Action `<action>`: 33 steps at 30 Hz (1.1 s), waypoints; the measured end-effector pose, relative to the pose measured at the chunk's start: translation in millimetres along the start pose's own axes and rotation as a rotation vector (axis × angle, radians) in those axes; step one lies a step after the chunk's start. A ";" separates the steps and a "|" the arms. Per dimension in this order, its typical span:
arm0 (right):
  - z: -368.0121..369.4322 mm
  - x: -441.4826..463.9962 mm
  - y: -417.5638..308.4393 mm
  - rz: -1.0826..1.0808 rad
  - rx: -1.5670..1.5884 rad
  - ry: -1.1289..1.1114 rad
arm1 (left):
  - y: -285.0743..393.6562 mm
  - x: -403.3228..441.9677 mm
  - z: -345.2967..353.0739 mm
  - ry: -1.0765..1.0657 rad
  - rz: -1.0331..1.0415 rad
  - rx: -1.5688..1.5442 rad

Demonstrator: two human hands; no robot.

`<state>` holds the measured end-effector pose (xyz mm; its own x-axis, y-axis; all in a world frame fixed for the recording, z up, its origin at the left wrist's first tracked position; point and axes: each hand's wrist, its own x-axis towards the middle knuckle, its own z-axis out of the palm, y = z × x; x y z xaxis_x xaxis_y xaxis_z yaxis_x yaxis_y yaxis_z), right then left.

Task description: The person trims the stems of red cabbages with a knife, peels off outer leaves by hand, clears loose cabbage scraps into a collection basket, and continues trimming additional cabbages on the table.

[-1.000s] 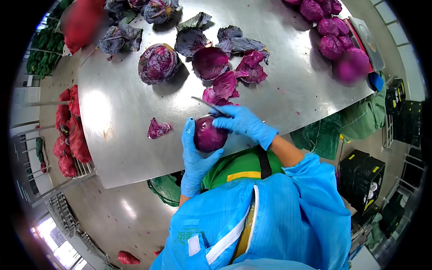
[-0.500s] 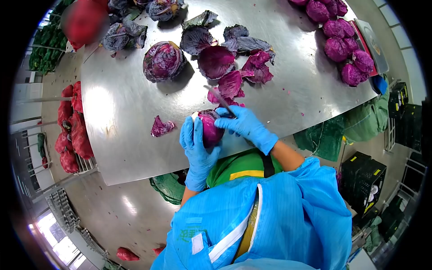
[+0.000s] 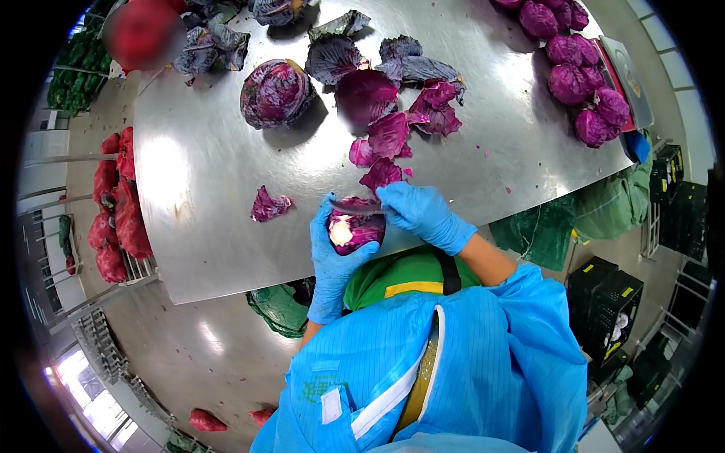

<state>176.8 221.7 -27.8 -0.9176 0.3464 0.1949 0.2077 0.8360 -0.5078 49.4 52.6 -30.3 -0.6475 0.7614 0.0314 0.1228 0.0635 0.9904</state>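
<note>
While the left hand [image 3: 336,260] cupped a small red cabbage [image 3: 367,234] from the left and below, its gloved thumb and fingers spread around the head, the right hand [image 3: 424,215] was closed on a knife [image 3: 355,208] whose handle lay hidden in the grip. The blade pointed left across the upper part of the cabbage, close against it, though whether it was biting in could not be told. A pale patch on the cabbage faced the camera. The head was held above the near edge of the steel table [image 3: 215,257], just in front of the person's blue smock [image 3: 476,355]. Beyond the hands, loose purple leaves [image 3: 389,134] trailed across the metal to some darker leaves [image 3: 429,69], and left of these sat a larger cabbage [image 3: 276,94] with rough, veined leaves. One torn scrap [image 3: 269,204] lay by itself to the left of the hands. Smooth purple cabbages [image 3: 572,81] were clustered along the table's right side, and crumpled, dull leaves [image 3: 215,47] lay at its upper left. Past the left edge were red mesh sacks [image 3: 128,219]; black crates [image 3: 600,302] stood to the right.
</note>
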 end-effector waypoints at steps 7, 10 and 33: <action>-40.6 45.5 43.7 0.391 0.390 0.508 | 34.1 9.9 -1.1 -0.037 0.159 0.706; -51.9 45.8 27.2 0.554 0.666 0.275 | 44.7 8.2 -1.8 -0.088 0.043 0.791; -60.0 21.2 -19.0 0.388 0.401 0.188 | 48.8 19.4 11.0 -0.166 0.051 0.656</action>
<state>173.7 238.7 36.4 -0.7171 0.6946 0.0583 0.3381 0.4198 -0.8423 51.0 77.5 17.2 -0.5113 0.8594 0.0027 0.6146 0.3635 0.7001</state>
